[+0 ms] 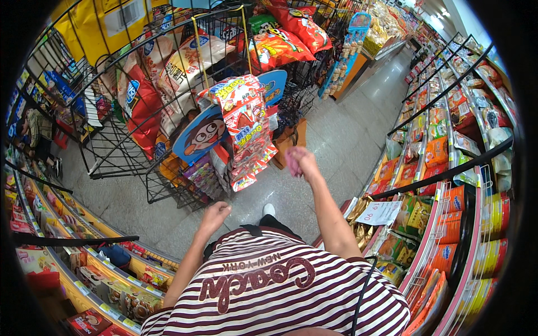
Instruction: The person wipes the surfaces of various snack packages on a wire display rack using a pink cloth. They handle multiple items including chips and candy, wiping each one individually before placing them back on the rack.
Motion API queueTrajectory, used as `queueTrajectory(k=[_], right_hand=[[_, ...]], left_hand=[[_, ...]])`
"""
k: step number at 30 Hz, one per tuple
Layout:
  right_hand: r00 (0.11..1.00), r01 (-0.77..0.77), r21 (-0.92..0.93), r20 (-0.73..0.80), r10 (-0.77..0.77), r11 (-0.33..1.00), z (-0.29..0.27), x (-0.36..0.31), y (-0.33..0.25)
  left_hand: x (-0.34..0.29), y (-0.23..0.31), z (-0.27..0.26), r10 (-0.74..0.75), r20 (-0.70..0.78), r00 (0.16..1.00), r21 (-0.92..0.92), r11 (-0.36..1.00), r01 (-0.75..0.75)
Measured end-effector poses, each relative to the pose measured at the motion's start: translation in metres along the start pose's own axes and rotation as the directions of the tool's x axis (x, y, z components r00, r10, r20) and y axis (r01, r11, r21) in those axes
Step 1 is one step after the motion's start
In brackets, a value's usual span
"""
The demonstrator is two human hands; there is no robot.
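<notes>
My right hand [306, 163] is closed around a crumpled pinkish-purple cloth [293, 160], held out in front of me above the floor. Curled in at the fingers, my left hand [217, 214] hangs low on the left with nothing visible in it. Just beyond my hands, a strip of red and white snack packets [245, 131] hangs from a black wire rack [120, 148]. Beside the strip is a round blue sign with a cartoon face [202, 134]. Neither hand touches the rack or the packets.
Large snack bags [193, 61] fill the rack's upper baskets. Shelves of packaged food [434, 140] line the right side, with a paper sign [379, 213] on the near one. More shelves [106, 280] curve along the left. A grey tiled aisle [358, 106] runs ahead.
</notes>
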State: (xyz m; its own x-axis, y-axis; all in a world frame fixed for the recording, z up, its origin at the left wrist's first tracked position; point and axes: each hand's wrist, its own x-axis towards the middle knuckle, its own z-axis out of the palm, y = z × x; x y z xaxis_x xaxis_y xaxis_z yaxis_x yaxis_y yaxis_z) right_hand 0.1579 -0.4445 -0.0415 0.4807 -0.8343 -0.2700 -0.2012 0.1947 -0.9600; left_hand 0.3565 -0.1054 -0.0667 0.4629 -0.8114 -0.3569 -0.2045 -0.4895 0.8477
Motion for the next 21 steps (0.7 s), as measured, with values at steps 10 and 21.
queueTrajectory(k=[10, 21], right_hand=[[0.963, 0.269, 0.334, -0.075, -0.258, 0.904, -0.017, 0.107, -0.174], [0.948, -0.02, 0.742, 0.228, -0.224, 0.67, -0.012, 0.176, -0.235]], left_hand=[[0.012, 0.06, 0.013, 0.06, -0.059, 0.996, -0.11, 0.992, -0.066], [0.035, 0.132, 0.061, -0.022, -0.177, 0.984, -0.184, 0.983, -0.011]])
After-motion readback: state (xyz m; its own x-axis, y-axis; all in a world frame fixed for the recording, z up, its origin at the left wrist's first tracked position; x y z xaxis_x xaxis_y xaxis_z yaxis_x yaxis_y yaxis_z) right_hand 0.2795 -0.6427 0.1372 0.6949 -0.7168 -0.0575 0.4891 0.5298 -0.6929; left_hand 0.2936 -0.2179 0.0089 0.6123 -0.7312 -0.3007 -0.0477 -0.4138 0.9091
